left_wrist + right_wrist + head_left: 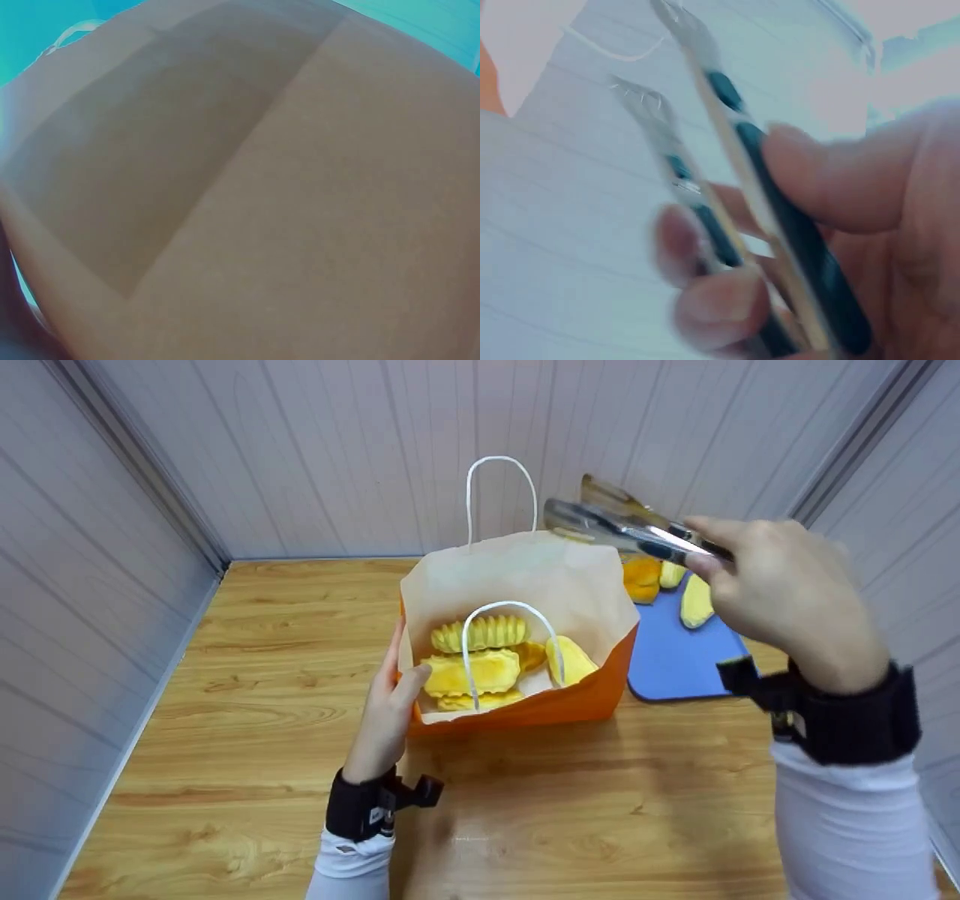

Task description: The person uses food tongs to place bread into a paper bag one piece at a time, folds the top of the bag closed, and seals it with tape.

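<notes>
An orange paper bag [517, 720] with white rope handles stands upright, its mouth facing me. Inside lie several yellow bread pieces, among them a ridged roll [480, 634] and a wavy-edged loaf [471, 673]. My left hand [384, 720] pinches the bag's left edge, thumb over the rim and fingers along the outside. In the left wrist view, the bag's side [315, 195] fills most of the picture. Up to the right of the bag, my right hand [787, 585] grips metal tongs [637, 526] with dark handle grips. The tong tips are spread apart, with no bread visible between them.
A blue tray [679, 660] lies right of the bag, partly behind it, under the tongs. On it sit a browned bun [641, 579] and yellow bread pieces [697, 602]. The wooden table [285, 660] is bounded by pale panel walls at the back and sides.
</notes>
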Motion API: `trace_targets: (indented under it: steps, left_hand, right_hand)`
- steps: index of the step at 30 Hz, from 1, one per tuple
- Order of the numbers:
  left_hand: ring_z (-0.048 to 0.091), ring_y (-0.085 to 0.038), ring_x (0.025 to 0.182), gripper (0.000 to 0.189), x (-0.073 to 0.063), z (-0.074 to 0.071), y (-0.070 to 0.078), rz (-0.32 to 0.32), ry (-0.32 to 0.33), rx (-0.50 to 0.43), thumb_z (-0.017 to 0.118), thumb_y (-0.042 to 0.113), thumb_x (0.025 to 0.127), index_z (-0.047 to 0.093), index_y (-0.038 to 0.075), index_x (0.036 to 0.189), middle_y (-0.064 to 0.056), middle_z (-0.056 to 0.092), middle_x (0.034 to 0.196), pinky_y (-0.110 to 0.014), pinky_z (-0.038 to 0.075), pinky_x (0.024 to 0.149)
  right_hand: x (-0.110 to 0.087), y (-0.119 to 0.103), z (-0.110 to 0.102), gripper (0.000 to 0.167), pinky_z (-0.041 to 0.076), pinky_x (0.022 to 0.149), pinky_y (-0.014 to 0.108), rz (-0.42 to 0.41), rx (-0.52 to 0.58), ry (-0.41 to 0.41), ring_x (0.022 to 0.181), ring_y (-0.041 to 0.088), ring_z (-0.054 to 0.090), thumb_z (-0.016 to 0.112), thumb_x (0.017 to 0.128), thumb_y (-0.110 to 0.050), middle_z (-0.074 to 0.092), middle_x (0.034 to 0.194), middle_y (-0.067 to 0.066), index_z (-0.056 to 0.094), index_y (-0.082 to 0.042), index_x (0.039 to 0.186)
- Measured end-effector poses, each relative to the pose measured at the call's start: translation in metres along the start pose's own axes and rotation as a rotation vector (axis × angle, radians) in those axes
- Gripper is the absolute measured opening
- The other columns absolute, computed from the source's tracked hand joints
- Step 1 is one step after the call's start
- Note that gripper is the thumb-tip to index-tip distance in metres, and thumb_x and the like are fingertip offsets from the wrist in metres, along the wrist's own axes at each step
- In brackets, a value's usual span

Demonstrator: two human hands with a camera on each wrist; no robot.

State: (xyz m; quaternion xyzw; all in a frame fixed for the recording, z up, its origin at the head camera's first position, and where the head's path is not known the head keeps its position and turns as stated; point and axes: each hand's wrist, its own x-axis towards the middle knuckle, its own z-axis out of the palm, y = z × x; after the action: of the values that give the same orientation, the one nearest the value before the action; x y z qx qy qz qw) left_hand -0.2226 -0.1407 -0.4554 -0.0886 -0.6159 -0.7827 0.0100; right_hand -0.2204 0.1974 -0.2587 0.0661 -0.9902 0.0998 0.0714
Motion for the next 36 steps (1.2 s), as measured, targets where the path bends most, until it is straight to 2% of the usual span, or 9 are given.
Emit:
trace_targets:
  steps: [7, 10, 13, 22, 24, 27, 30, 32, 36]
  left_hand:
    - [0.017, -0.022, 0.148, 0.071, 0.003, 0.002, -0.001, 0.000, 0.004, 0.015, 0.048, 0.012, 0.098, 0.014, 0.014, 0.160, -0.007, 0.013, 0.164, -0.037, 0.019, 0.118]
    - [0.016, -0.024, 0.148, 0.071, 0.004, 0.002, -0.001, -0.007, 0.005, 0.020, 0.049, 0.012, 0.098, 0.014, 0.014, 0.160, -0.006, 0.013, 0.164, -0.037, 0.019, 0.118]
    - [0.016, -0.023, 0.148, 0.070, 0.004, 0.001, -0.001, -0.011, 0.007, 0.024, 0.048, 0.011, 0.098, 0.014, 0.014, 0.160, -0.007, 0.013, 0.164, -0.038, 0.019, 0.118]
    - [0.020, -0.024, 0.146, 0.071, 0.000, -0.001, -0.002, 0.002, 0.021, -0.001, 0.048, 0.010, 0.098, 0.015, 0.013, 0.160, -0.010, 0.015, 0.164, -0.042, 0.020, 0.117]
    - [0.020, -0.026, 0.146, 0.071, 0.000, -0.002, -0.002, 0.011, 0.022, -0.002, 0.048, 0.010, 0.097, 0.015, 0.012, 0.160, -0.011, 0.015, 0.163, -0.042, 0.020, 0.118]
    - [0.021, -0.026, 0.146, 0.071, -0.001, -0.002, -0.002, 0.015, 0.028, 0.001, 0.048, 0.010, 0.097, 0.016, 0.012, 0.160, -0.011, 0.016, 0.163, -0.039, 0.021, 0.117]
    - [0.020, -0.026, 0.147, 0.070, -0.002, -0.003, -0.002, 0.011, 0.028, 0.006, 0.048, 0.010, 0.097, 0.016, 0.013, 0.160, -0.010, 0.017, 0.163, -0.037, 0.021, 0.117]
    - [0.020, -0.027, 0.147, 0.070, -0.002, -0.003, -0.002, 0.010, 0.024, 0.007, 0.047, 0.010, 0.097, 0.016, 0.014, 0.160, -0.009, 0.017, 0.163, -0.038, 0.021, 0.117]
    - [0.018, -0.028, 0.147, 0.070, -0.002, -0.002, -0.002, 0.013, 0.018, 0.016, 0.047, 0.009, 0.097, 0.015, 0.013, 0.160, -0.008, 0.016, 0.163, -0.041, 0.019, 0.117]
  right_hand:
    - [-0.032, 0.036, 0.062, 0.043, 0.039, 0.056, 0.021, 0.117, 0.421, 0.470, 0.065, 0.015, 0.053, 0.058, 0.098, -0.016, 0.069, 0.099, 0.015, 0.058, -0.023, 0.141]
    - [-0.040, 0.050, 0.090, 0.045, 0.044, 0.056, 0.016, 0.194, 0.545, 0.562, 0.067, 0.011, 0.056, 0.058, 0.098, -0.010, 0.070, 0.095, 0.013, 0.057, -0.023, 0.141]
    - [-0.043, 0.065, 0.113, 0.045, 0.045, 0.053, 0.016, 0.257, 0.609, 0.583, 0.064, 0.013, 0.056, 0.057, 0.098, -0.008, 0.068, 0.090, 0.011, 0.055, -0.020, 0.142]
    - [-0.043, 0.102, 0.152, 0.047, 0.044, 0.056, 0.014, 0.394, 0.571, 0.495, 0.069, 0.006, 0.058, 0.056, 0.100, -0.015, 0.070, 0.102, 0.017, 0.050, -0.012, 0.146]
    - [-0.042, 0.111, 0.156, 0.049, 0.046, 0.062, 0.019, 0.425, 0.546, 0.421, 0.080, 0.013, 0.061, 0.054, 0.101, -0.019, 0.067, 0.116, 0.020, 0.045, -0.011, 0.149]
    - [-0.039, 0.126, 0.161, 0.055, 0.050, 0.084, 0.039, 0.456, 0.507, 0.296, 0.105, 0.034, 0.060, 0.050, 0.103, -0.025, 0.053, 0.137, 0.027, 0.036, -0.007, 0.153]
    - [-0.035, 0.139, 0.168, 0.061, 0.036, 0.103, 0.060, 0.485, 0.468, 0.207, 0.128, 0.051, 0.043, 0.044, 0.105, -0.030, 0.037, 0.147, 0.032, 0.026, -0.001, 0.155]
    - [-0.032, 0.146, 0.173, 0.064, 0.027, 0.108, 0.063, 0.507, 0.450, 0.169, 0.133, 0.054, 0.033, 0.042, 0.105, -0.032, 0.031, 0.149, 0.035, 0.021, 0.001, 0.155]
    - [-0.028, 0.156, 0.186, 0.067, 0.028, 0.105, 0.066, 0.530, 0.406, 0.110, 0.128, 0.059, 0.035, 0.041, 0.105, -0.033, 0.031, 0.145, 0.040, 0.016, 0.005, 0.155]
